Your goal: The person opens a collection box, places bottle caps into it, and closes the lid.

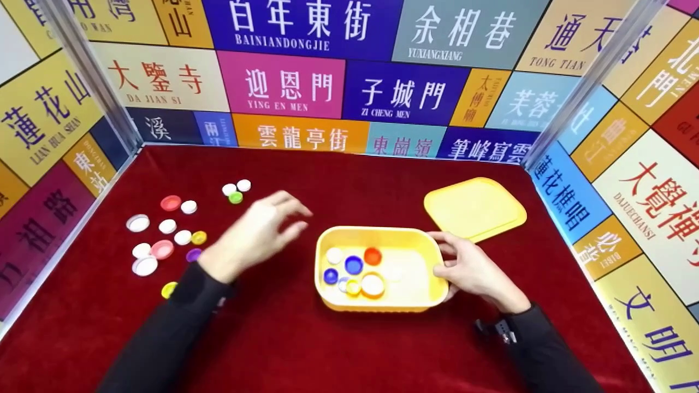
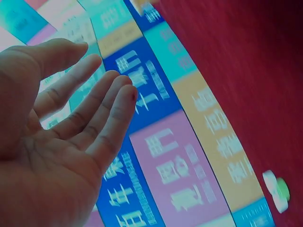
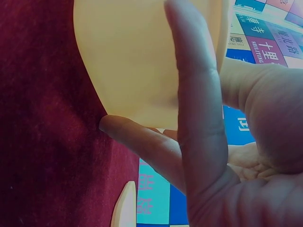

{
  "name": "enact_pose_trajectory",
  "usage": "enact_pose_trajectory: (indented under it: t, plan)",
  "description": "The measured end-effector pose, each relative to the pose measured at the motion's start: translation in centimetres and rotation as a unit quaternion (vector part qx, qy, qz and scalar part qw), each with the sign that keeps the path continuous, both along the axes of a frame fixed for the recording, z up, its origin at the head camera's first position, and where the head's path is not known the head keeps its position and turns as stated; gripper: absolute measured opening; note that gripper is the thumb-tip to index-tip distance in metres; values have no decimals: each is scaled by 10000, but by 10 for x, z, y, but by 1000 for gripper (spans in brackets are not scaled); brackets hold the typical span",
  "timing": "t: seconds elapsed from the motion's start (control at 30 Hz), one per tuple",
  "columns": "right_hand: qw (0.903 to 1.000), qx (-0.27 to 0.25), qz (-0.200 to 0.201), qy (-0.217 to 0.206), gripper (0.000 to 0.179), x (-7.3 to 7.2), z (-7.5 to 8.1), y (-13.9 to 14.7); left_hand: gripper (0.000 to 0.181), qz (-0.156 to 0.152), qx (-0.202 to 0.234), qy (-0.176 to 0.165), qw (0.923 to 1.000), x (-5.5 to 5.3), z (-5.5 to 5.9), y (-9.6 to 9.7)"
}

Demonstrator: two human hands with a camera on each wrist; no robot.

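My right hand (image 1: 474, 271) grips the right end of a yellow plastic box (image 1: 381, 305), its thumb over the rim and its fingers along the outer wall. In the right wrist view the fingers lie against the box's wall (image 3: 132, 66). Several bottle caps lie inside toward the left, among them a red cap (image 1: 373, 256), a blue cap (image 1: 354, 265) and an orange-rimmed white cap (image 1: 373, 285). To the left of the box, my left hand (image 1: 259, 232) hovers over the cloth with relaxed fingers and holds nothing; in the left wrist view its palm (image 2: 57, 175) shows bare.
On the left of the dark red cloth (image 1: 273, 349) lie several loose caps, including a pink cap (image 1: 161, 249), a purple cap (image 1: 194, 255) and a green cap (image 1: 235, 197). A yellow lid (image 1: 475, 209) lies behind the box at right. Printed panels (image 1: 284, 84) stand around the table.
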State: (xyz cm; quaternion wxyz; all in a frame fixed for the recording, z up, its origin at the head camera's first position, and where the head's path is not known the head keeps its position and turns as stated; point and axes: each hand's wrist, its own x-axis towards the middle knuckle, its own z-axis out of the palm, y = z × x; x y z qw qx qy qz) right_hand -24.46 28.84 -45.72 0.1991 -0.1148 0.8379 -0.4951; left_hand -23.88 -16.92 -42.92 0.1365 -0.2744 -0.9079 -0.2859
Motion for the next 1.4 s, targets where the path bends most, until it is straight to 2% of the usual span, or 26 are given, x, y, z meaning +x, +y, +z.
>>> enact_pose_trajectory:
  t: [0.17, 0.33, 0.53, 0.73, 0.93, 1.07, 1.23, 1.4]
  plan:
    - [10000, 59, 24, 47, 82, -1, 0, 1, 25, 570, 16, -243, 9981, -16, -1, -40]
    - [9999, 89, 12, 52, 80, -1, -1, 0, 26, 1092, -90, -355, 9933, -28, -10, -89]
    - [9999, 122, -9, 86, 77, -1, -4, 1, 35, 1672, -364, -759, 9823, -36, -20, -139]
    - [9999, 130, -23, 96, 77, 0, -4, 3, 48, 1971, -554, -1325, 9698, -44, -26, -176]
    - [9999, 41, -33, 86, 75, 0, -4, 2, 58, 2148, -972, -2189, 9468, -46, -29, -197]
    - [9999, 15, 26, 132, 75, -1, -4, 0, 57, 2115, -1147, -2500, 9379, -46, -31, -204]
    - [9999, 11, 52, 150, 75, 0, -5, 2, 51, 2107, -1211, -2635, 9336, -49, -33, -205]
    - [9998, -41, 98, 147, 76, 1, -6, 4, 47, 2247, -1208, -2510, 9338, -51, -35, -207]
